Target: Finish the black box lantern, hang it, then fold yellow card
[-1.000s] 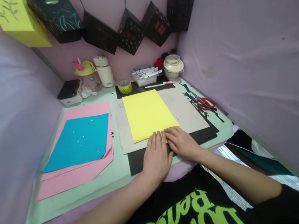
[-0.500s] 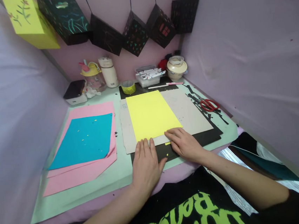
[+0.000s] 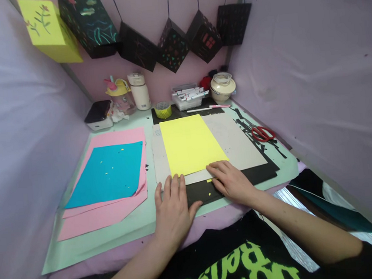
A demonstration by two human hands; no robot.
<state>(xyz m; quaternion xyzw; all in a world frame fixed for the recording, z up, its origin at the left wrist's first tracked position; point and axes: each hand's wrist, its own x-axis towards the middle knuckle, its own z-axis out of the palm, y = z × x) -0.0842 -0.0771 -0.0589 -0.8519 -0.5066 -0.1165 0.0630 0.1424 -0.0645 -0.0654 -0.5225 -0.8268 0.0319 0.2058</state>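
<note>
A bright yellow sheet of paper (image 3: 191, 143) lies on a grey board (image 3: 234, 139), with black paper (image 3: 258, 174) showing under the board's near edge. My left hand (image 3: 174, 208) rests flat, fingers spread, its fingertips at the near left corner of the yellow sheet. Toward the sheet's near right corner, my right hand (image 3: 231, 179) lies palm down with its fingers stretched along the edge. Small yellow scraps (image 3: 210, 194) sit on the black paper between my hands.
Blue paper (image 3: 107, 175) with tiny scraps lies on pink paper (image 3: 79, 228) at left. Red-handled scissors (image 3: 263, 133) rest among black strips at right. Behind stand a tape roll (image 3: 163, 110), a box of markers (image 3: 190, 96), a white bottle (image 3: 140, 92) and a lidded pot (image 3: 222, 87). Decorated black boxes (image 3: 172, 46) hang above.
My left hand has slid left along the near edge of the yellow paper, away from my right hand, and its fingers have spread. My right hand stays near the right corner.
</note>
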